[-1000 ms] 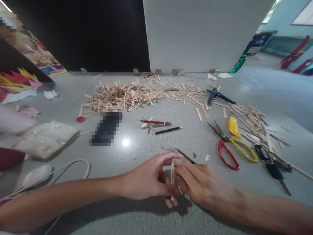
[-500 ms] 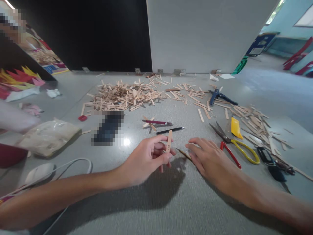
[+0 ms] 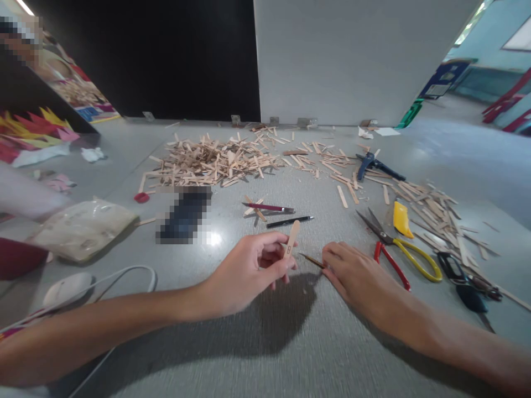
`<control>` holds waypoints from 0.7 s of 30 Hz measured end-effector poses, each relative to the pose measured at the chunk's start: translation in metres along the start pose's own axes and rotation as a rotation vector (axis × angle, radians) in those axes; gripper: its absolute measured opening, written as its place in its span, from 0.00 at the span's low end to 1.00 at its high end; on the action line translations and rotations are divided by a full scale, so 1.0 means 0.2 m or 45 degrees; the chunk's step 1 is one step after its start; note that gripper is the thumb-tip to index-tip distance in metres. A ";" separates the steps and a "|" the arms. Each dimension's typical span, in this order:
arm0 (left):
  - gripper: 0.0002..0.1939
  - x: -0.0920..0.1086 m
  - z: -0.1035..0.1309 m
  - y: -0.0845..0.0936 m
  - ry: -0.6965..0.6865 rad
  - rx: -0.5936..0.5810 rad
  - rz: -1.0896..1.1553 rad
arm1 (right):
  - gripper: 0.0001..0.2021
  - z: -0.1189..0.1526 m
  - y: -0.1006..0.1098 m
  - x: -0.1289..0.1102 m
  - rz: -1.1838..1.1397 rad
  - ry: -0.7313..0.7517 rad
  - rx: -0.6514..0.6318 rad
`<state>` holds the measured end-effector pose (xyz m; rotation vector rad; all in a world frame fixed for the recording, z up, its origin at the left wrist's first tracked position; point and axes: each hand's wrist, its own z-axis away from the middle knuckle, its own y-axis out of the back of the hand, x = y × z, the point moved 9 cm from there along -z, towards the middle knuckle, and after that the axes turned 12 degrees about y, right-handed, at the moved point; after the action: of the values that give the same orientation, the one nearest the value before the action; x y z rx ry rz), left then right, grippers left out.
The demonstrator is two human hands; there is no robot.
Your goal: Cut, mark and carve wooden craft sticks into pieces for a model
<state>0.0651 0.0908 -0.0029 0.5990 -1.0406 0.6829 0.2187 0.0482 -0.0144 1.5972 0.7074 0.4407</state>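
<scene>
Near the middle of the table, my left hand pinches a wooden craft stick that stands up, tilted a little right, with a small dark mark near its lower end. My right hand lies low over the table to the right, its fingers closed around the back part of a thin brown pointed tool, whose tip points left toward my left hand. Just beyond the stick lie a black pen and a dark red craft knife, the knife resting across a few small sticks.
A large heap of sticks lies at the back. Yellow-handled scissors, red-handled pliers, a yellow cutter and blue cutters are at right. A phone, plastic bag and white mouse are at left.
The fingers of my right hand have come together on the thin brown tool. In my left hand the stick now leans more to the right.
</scene>
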 end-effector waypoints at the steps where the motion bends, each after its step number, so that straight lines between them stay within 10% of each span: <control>1: 0.10 0.00 0.00 0.00 0.000 0.000 -0.004 | 0.09 0.00 0.00 0.00 0.014 0.003 0.009; 13: 0.10 -0.06 -0.03 0.00 0.139 -0.045 -0.196 | 0.10 0.00 0.00 0.12 0.014 -0.289 -0.156; 21: 0.13 -0.33 -0.08 -0.16 0.568 -0.395 0.082 | 0.09 -0.02 0.04 0.28 0.143 -0.380 -0.180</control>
<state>0.0755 0.0671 -0.0729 0.1321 -0.7279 0.6566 0.2601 0.0882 -0.0122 1.5320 0.3540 0.3170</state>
